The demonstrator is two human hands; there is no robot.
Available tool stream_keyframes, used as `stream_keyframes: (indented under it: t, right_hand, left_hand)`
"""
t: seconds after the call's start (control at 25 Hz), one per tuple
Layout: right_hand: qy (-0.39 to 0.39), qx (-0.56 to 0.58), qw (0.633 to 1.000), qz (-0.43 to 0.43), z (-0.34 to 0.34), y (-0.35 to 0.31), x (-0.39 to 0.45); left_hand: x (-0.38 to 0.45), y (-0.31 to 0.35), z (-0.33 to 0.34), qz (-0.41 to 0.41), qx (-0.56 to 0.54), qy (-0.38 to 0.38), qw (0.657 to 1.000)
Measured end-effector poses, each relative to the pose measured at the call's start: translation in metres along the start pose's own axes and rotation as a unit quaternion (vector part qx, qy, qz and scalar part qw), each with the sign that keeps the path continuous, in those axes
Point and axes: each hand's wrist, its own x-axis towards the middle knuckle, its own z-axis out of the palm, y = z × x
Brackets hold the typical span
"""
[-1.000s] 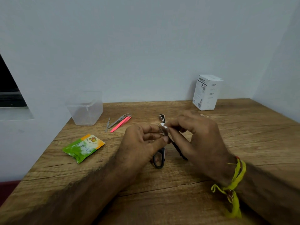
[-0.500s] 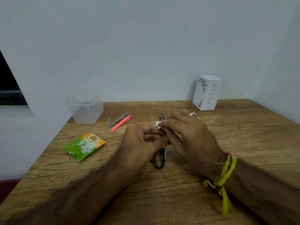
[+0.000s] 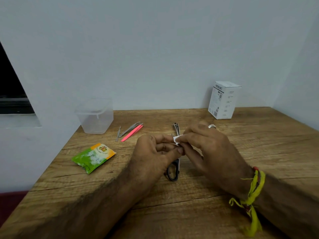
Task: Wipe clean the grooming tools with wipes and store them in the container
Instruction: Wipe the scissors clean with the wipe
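1. Left hand (image 3: pixel 151 152) and right hand (image 3: pixel 205 149) both pinch 1 white wipe (image 3: pixel 176 139) at frame centre.
2. Scissors (image 3: pixel 173 171) lie directly beneath, long axis toward the wall, nearer the left hand.

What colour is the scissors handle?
Black; the scissors handle shows best in the head view, below the hands.

Both forearms bare, no sleeves. Right hand (image 3: pixel 209 152): silver ring (image 3: pixel 211 126) on finger. Just behind right hand, at wrist: yellow thread band (image 3: pixel 253 192) with red strand, frayed ends hanging.
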Motion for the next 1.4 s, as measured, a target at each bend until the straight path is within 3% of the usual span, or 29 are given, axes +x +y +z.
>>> stream_keyframes:
  t: [0.36, 0.6, 0.76, 1.0, 1.28, 1.4]
  right_hand:
    - [-0.023, -0.046, 0.998, -0.026, -0.002, -0.002, 0.000]
    - [-0.034, -0.026, 0.999, -0.014, -0.002, -0.002, 0.001]
    - [0.012, 0.038, 0.998, 0.042, -0.014, 0.004, 0.000]
    - [-0.060, 0.014, 0.998, 0.034, -0.004, -0.002, -0.004]
    - [-0.053, -0.037, 0.998, -0.005, -0.001, -0.006, -0.004]
    - [-0.033, -0.005, 0.999, 0.028, -0.006, -0.005, -0.004]
  left_hand:
    - [0.001, 0.000, 0.000, -0.003, 0.008, 0.010, 1.000]
    - [0.001, 0.000, -0.001, -0.012, 0.012, 0.014, 1.000]
    - [0.001, -0.001, -0.002, -0.015, 0.015, 0.024, 0.999]
    - [0.003, -0.005, -0.003, -0.023, 0.005, 0.022, 1.000]
    - [0.005, -0.004, -0.001, -0.043, -0.041, 0.037, 0.998]
    - [0.004, -0.003, -0.001, -0.036, -0.018, 0.048, 0.998]
